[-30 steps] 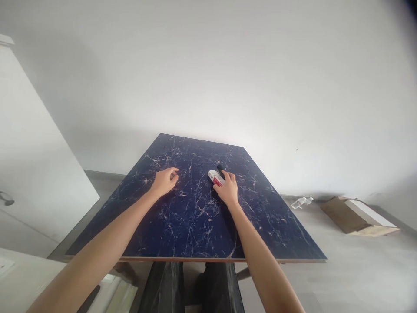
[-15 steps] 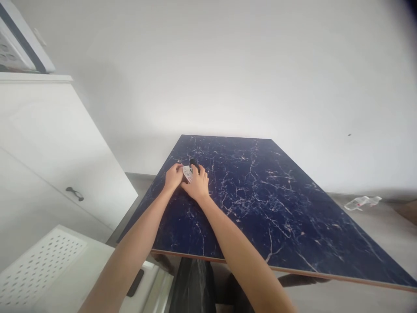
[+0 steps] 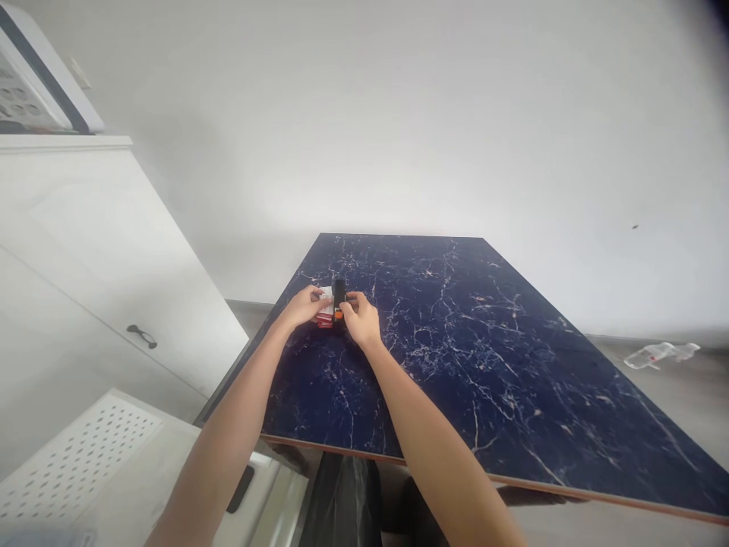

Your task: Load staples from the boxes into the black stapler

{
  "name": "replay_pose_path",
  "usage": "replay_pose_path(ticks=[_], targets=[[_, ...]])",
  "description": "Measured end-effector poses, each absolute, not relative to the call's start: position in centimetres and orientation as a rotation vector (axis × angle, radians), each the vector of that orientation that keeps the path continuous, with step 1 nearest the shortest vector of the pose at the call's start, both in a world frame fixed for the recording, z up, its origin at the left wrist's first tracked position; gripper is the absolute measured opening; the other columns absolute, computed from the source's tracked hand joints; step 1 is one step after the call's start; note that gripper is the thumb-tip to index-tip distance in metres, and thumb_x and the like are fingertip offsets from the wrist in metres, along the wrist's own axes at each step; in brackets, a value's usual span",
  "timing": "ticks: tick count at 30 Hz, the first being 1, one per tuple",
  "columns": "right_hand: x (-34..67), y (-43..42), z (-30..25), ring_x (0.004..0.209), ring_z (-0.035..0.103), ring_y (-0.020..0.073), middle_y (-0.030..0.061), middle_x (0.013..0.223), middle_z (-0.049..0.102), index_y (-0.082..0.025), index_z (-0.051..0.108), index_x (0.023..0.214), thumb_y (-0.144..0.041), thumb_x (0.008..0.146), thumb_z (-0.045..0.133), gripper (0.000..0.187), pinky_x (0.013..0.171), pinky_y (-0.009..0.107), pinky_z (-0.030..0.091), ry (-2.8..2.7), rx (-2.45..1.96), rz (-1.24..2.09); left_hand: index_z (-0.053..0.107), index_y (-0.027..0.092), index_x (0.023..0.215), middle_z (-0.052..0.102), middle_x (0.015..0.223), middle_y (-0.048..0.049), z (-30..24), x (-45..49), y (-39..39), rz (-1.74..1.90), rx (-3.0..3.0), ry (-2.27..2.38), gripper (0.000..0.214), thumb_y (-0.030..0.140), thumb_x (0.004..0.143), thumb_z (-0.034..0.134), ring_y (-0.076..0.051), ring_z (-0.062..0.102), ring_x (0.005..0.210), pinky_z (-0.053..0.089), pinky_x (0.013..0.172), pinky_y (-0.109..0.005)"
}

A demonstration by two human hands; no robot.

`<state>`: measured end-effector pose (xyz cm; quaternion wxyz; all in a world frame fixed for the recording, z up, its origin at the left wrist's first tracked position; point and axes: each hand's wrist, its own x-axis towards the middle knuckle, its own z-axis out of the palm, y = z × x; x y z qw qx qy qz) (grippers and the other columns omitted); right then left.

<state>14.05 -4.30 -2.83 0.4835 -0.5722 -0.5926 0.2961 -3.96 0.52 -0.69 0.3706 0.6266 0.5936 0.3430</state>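
Observation:
On the dark blue marbled tabletop [image 3: 456,342], both hands meet near its far left part. My left hand [image 3: 301,306] has its fingers closed on a small red and white box [image 3: 326,310]. My right hand [image 3: 360,317] pinches a small black object with an orange spot [image 3: 339,301], held upright right beside the box. Box and black object touch each other between the two hands. Both forearms reach out from the bottom of the view.
A white cabinet [image 3: 85,266] with a dark handle [image 3: 141,334] stands to the left. A white perforated surface [image 3: 74,463] lies at the lower left. A plastic bottle [image 3: 657,353] lies on the grey floor at right. A plain wall is behind.
My right hand carried the box and black object leftward across the table to my left hand. My left hand has now taken the box while the right stands the black object upright. The view turned left.

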Motion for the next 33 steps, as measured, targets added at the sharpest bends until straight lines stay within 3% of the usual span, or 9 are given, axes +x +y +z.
replay_pose_path(ticks=[4,9,15,18,20,22,25,29,33], targets=[[13.8,-4.4,-3.2,0.081,0.069,0.0193,-0.0017,0.085,0.074,-0.026,0.061,0.105,-0.029,0.082,0.057,0.024,0.082,0.032,0.051,-1.47,-1.375,0.745,0.07,0.018,0.102,0.076,0.083,-0.0065,-1.4,-4.9,1.6,0.933,1.696,1.59,0.045,0.05,0.072,0.081,-0.022,0.071,0.069,0.053,0.063,-0.028],[13.8,-4.2,-4.2,0.076,0.069,0.0179,-0.0026,0.082,0.073,-0.025,0.057,0.095,-0.027,0.079,0.058,0.016,0.079,0.032,0.053,-1.447,-1.343,0.773,0.075,0.02,0.093,0.077,0.092,-0.0075,-1.9,-5.1,1.9,0.955,1.807,1.572,0.031,0.045,0.075,0.077,-0.025,0.073,0.083,0.053,0.075,-0.031],[14.4,-4.1,-4.7,0.082,0.069,0.0183,-0.0009,0.088,0.071,-0.025,0.058,0.095,-0.032,0.082,0.054,0.015,0.08,0.032,0.055,-1.357,-1.384,0.662,0.069,0.019,0.108,0.074,0.105,-0.0073,-0.9,-4.0,0.2,1.378,1.795,1.632,0.029,0.037,0.084,0.066,-0.021,0.069,0.091,0.052,0.082,-0.03],[14.7,-3.8,-4.6,0.087,0.069,0.0192,0.0018,0.096,0.071,-0.024,0.059,0.11,-0.032,0.086,0.049,0.028,0.085,0.035,0.055,-1.362,-1.372,0.659,0.067,0.02,0.109,0.073,0.1,-0.005,-0.7,-3.6,-0.7,1.661,1.865,1.633,0.027,0.034,0.086,0.066,-0.018,0.067,0.083,0.052,0.081,-0.03],[15.0,-3.4,-4.4,0.103,0.066,0.0224,0.0063,0.116,0.069,-0.023,0.055,0.128,-0.026,0.082,0.051,0.045,0.095,0.039,0.052,-1.466,-1.377,0.591,0.068,0.021,0.106,0.072,0.099,-0.0045,-0.9,-3.5,-1.1,1.66,1.989,1.64,0.023,0.029,0.085,0.066,-0.019,0.067,0.085,0.051,0.084,-0.031],[15.3,-2.9,-4.2,0.127,0.054,0.0293,0.0098,0.136,0.061,-0.022,0.045,0.143,-0.019,0.075,0.057,0.069,0.108,0.048,0.042,-1.64,-1.409,0.513,0.069,0.021,0.099,0.071,0.098,-0.0049,-1.4,-3.5,-1.3,1.594,2.098,1.659,0.016,0.024,0.083,0.066,-0.02,0.067,0.088,0.051,0.086,-0.032],[15.9,-2.2,-3.7,0.141,0.037,0.0359,0.0097,0.139,0.06,-0.023,0.039,0.15,-0.016,0.069,0.063,0.084,0.114,0.057,0.032,-1.895,-1.432,0.503,0.071,0.022,0.094,0.071,0.096,-0.0053,-2.0,-3.4,-1.7,1.467,2.197,1.604,0.013,0.02,0.082,0.065,-0.02,0.067,0.086,0.051,0.083,-0.031],[17.0,-2.2,-3.2,0.114,0.058,0.0302,0.0088,0.115,0.071,-0.02,0.055,0.133,-0.021,0.07,0.067,0.064,0.1,0.045,0.045,-2.019,-1.32,0.484,0.075,0.022,0.088,0.071,0.09,-0.0055,-2.1,-3.3,-2.2,1.404,2.198,1.537,0.014,0.03,0.087,0.063,-0.02,0.066,0.08,0.051,0.076,-0.03],[19.5,-3.1,-3.3,0.092,0.063,0.0235,0.0054,0.093,0.071,-0.019,0.066,0.099,-0.027,0.074,0.071,0.026,0.087,0.036,0.048,-2.072,-1.227,0.466,0.075,0.022,0.081,0.073,0.087,-0.0052,-1.7,-3.8,-2.7,1.476,2.182,1.56,0.021,0.032,0.09,0.059,-0.022,0.066,0.085,0.05,0.082,-0.033]])
